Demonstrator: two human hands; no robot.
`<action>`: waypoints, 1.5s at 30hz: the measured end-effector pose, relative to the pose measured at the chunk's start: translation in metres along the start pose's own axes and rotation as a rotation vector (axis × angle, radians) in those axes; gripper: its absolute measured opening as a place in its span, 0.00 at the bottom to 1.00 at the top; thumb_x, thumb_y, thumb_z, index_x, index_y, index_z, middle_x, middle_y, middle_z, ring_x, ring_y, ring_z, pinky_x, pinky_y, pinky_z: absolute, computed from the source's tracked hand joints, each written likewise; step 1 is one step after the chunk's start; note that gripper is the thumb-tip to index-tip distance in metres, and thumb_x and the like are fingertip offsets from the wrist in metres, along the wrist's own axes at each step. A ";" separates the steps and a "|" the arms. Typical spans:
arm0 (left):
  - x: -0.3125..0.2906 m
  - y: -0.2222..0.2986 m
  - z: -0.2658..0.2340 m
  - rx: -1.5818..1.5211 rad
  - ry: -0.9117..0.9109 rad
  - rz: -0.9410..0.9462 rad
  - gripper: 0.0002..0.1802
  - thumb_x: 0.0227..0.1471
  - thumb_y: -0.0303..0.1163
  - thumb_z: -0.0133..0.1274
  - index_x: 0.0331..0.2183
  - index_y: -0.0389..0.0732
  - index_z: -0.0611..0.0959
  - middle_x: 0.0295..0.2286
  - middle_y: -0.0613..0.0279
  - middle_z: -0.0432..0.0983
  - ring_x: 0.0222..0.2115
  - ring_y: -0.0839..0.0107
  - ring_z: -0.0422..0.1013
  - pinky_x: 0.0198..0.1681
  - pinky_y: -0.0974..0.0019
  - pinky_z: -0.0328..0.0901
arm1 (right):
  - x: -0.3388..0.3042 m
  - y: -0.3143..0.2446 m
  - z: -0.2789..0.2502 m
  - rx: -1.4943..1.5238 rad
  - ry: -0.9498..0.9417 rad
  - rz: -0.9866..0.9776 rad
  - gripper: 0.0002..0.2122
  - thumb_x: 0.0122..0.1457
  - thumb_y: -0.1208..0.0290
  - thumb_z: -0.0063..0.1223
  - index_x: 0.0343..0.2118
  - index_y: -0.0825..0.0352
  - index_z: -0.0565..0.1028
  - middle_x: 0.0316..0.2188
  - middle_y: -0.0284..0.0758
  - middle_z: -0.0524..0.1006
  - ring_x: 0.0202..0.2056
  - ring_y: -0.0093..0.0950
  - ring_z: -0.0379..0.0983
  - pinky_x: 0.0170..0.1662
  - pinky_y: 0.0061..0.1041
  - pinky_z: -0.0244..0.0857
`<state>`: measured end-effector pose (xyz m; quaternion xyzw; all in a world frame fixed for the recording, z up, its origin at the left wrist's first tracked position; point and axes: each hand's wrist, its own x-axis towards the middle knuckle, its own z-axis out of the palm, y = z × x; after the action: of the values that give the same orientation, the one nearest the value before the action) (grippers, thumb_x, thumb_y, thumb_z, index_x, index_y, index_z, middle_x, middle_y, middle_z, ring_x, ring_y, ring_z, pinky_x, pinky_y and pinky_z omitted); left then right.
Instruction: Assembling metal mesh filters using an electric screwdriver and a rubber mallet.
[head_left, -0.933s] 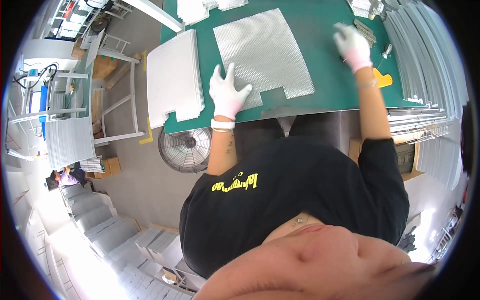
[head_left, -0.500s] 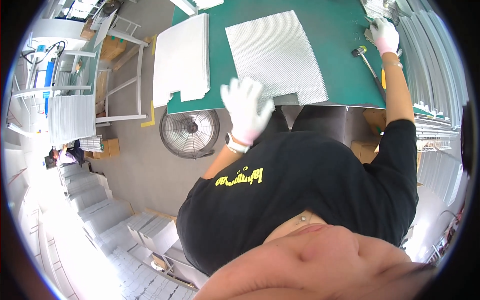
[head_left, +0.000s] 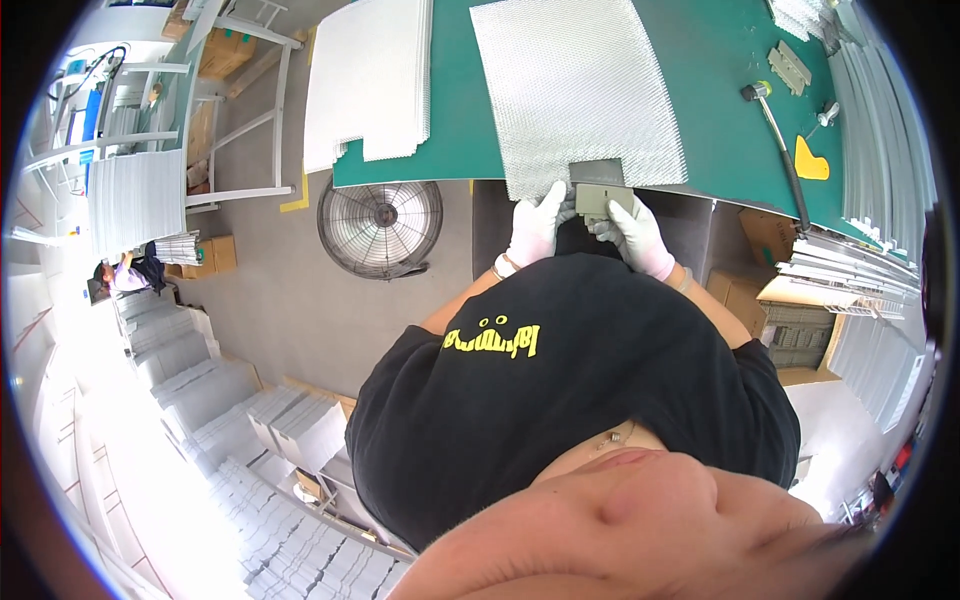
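Note:
A silvery mesh sheet (head_left: 575,85) lies on the green table (head_left: 735,120) in front of me, its near edge at the table's front edge. A dark rectangular patch (head_left: 597,172) shows at that near edge. Just by it, my right hand (head_left: 640,238), in a white glove, is closed on a small flat grey-beige piece (head_left: 603,197) with a slot in it. My gloved left hand (head_left: 535,225) is closed at the sheet's near left corner, thumb over the edge and fingers partly hidden beneath, close to the piece's left side.
A stack of white sheets (head_left: 368,85) stands left of the mesh. To the right lie a hammer (head_left: 778,145), a yellow flat tool (head_left: 811,160) and more grey-beige pieces (head_left: 790,68). Long pale strips (head_left: 880,140) line the far right. A floor fan (head_left: 380,230) stands below the table.
My right hand has come from the table's far right to the mesh's near edge, bringing a grey-beige piece. My left hand, spread before, has closed at the mesh's edge. The view has shifted.

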<state>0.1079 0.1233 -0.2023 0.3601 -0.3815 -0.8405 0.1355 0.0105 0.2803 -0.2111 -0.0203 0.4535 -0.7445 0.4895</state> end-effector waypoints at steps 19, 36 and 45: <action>-0.001 -0.010 -0.013 0.249 -0.149 -0.196 0.23 0.57 0.45 0.60 0.40 0.33 0.79 0.27 0.66 0.76 0.22 0.82 0.67 0.25 0.77 0.62 | -0.003 -0.007 0.019 -0.183 0.436 -0.145 0.15 0.65 0.60 0.54 0.39 0.71 0.76 0.31 0.30 0.78 0.32 0.17 0.73 0.38 0.19 0.68; -0.005 0.097 -0.010 1.193 -1.201 0.017 0.25 0.63 0.46 0.48 0.54 0.38 0.77 0.45 0.58 0.78 0.40 0.70 0.75 0.48 0.64 0.70 | -0.009 -0.002 0.005 -0.407 -0.132 0.048 0.22 0.67 0.53 0.48 0.49 0.70 0.74 0.39 0.33 0.79 0.36 0.21 0.72 0.45 0.24 0.66; 0.080 0.103 0.085 1.953 -0.958 1.284 0.31 0.57 0.47 0.49 0.61 0.52 0.70 0.61 0.48 0.60 0.63 0.44 0.54 0.66 0.40 0.46 | -0.010 0.006 0.010 -0.267 0.262 -0.260 0.19 0.71 0.58 0.39 0.47 0.71 0.74 0.37 0.35 0.79 0.34 0.21 0.74 0.40 0.23 0.68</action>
<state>-0.0137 0.0598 -0.1283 -0.2795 -0.9583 -0.0383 0.0449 0.0247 0.2804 -0.2049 -0.0461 0.6016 -0.7308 0.3193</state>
